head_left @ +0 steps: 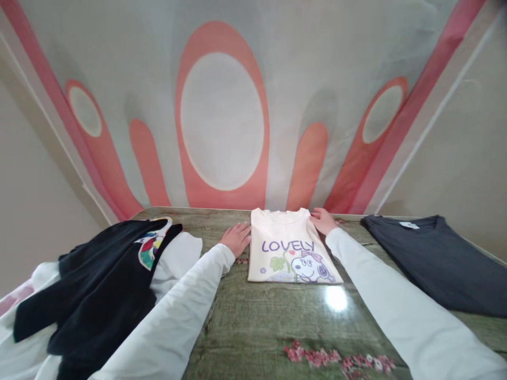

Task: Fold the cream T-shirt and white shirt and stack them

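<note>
A cream T-shirt (277, 264) lies folded into a neat rectangle at the far side of the table, its collar toward the wall. It carries the word "LOVELY" and a cartoon dog print. At its left edge rests my left hand (236, 238), fingers stretched out flat and nothing held. On the opposite side, my right hand (322, 220) lies by the upper right shoulder of the shirt, fingertips touching its edge. Its fingers are extended, with no cloth visibly gripped.
Black and white garments (111, 285) lie in a loose pile on the left. A dark grey folded shirt (435, 264) sits at the right. The wood-patterned table (253, 332) has a pink flower print and meets a wall with coral shapes (222, 198).
</note>
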Demonstrator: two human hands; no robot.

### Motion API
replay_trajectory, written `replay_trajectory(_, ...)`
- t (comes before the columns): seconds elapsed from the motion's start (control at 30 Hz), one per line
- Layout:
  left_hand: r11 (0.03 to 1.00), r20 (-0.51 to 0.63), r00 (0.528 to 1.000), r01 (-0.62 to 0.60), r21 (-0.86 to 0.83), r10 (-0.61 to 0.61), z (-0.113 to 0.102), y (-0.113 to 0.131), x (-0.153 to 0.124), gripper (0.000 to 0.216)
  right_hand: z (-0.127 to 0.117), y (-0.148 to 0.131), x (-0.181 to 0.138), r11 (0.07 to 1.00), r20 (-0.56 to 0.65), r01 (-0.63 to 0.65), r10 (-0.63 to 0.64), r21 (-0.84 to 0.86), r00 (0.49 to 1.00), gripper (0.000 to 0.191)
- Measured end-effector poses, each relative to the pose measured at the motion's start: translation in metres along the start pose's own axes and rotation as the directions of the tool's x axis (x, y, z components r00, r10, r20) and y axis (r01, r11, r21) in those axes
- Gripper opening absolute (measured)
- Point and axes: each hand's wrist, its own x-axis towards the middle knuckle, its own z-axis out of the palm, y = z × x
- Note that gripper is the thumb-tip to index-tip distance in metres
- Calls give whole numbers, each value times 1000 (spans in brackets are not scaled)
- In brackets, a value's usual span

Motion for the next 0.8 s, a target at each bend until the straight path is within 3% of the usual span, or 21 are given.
replay_trajectory(0.13,996,3,998,-68,-54,68,-20,15,-3,47,-34,5,-39,1000,93,14,-15,7,996,30)
replay_trajectory(0.2,984,24,987,-155,-83,157,-34,36,-7,48,-55,7,-64,1000,152,6,-10,29,988,22)
replay_trajectory(0.3,936,44,942,-324,-140,333,-46,81,-15,47,-82,2,-104,983,308,-126,78,136,948,20)
replay_trajectory(0.4,892,26,897,-435,-126,441,-39,131,-22,45,-95,-9,-133,957,380,-207,118,204,917,21)
replay_trajectory(0.5,896,-41,897,-441,-55,439,-18,164,-24,47,-97,-17,-147,955,400,-194,92,224,912,21)
replay_trajectory(0.63,908,-103,903,-419,13,418,0,177,-22,55,-93,-16,-153,983,399,-63,-11,172,917,26)
replay_trajectory(0.8,905,-125,896,-424,38,426,1,175,-22,57,-91,-14,-160,989,384,78,-120,124,916,40)
